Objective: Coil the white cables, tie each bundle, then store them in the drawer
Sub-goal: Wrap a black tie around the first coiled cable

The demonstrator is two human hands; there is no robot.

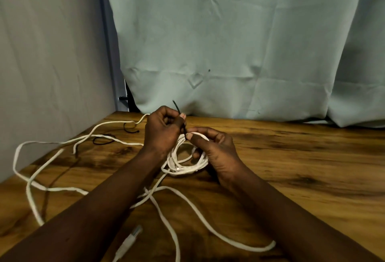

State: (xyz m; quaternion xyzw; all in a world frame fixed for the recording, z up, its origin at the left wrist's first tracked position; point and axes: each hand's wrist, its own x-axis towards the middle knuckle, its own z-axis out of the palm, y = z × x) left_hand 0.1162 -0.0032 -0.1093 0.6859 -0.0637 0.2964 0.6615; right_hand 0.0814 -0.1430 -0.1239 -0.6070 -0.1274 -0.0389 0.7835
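A coiled white cable bundle (pixel 183 163) is held just above the wooden table (pixel 291 157), in the middle of the view. My right hand (pixel 214 149) grips the coil's right side, thumb on its top. My left hand (pixel 161 130) pinches a thin black tie (pixel 179 113) that runs down to the top of the coil; its free end sticks up past my fingers. A second white cable (pixel 52 188) sprawls loose over the left and front of the table, its connector (pixel 130 241) near the front edge.
Two more black ties (pixel 104 139) lie on the table at the back left, among the loose cable. A pale curtain (pixel 229 43) hangs behind the table and a grey wall stands to the left. No drawer is in view.
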